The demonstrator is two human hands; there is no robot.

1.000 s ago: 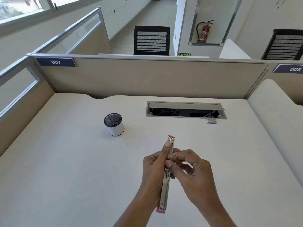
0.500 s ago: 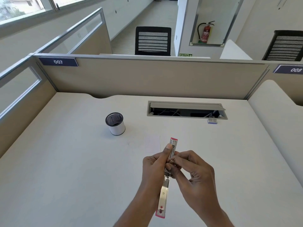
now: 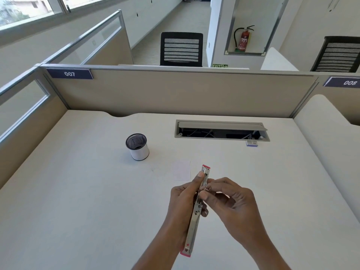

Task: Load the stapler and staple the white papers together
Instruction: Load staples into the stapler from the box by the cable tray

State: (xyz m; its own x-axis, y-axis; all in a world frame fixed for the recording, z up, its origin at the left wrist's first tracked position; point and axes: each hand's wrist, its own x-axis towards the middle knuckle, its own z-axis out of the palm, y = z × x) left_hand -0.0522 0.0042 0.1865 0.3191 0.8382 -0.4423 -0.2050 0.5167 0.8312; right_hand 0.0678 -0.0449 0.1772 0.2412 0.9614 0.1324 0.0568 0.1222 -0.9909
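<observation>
Head view: left hand (image 3: 184, 199) has its grip closed round the opened stapler (image 3: 192, 228) above the table (image 3: 78, 191). Right hand (image 3: 233, 203) pinches a small metal piece (image 3: 207, 189) at its channel.

I see beige partition (image 3: 175, 94) behind desk (image 3: 78, 191); beyond it chair (image 3: 181, 49) + extinguisher (image 3: 243, 38), window (image 3: 29, 8) left, daylit.

shiny bare-metal stapler (image 3: 196, 209) with pink plastic ends, black mesh cup (image 3: 137, 146), smooth matt desk (image 3: 78, 191)
</observation>
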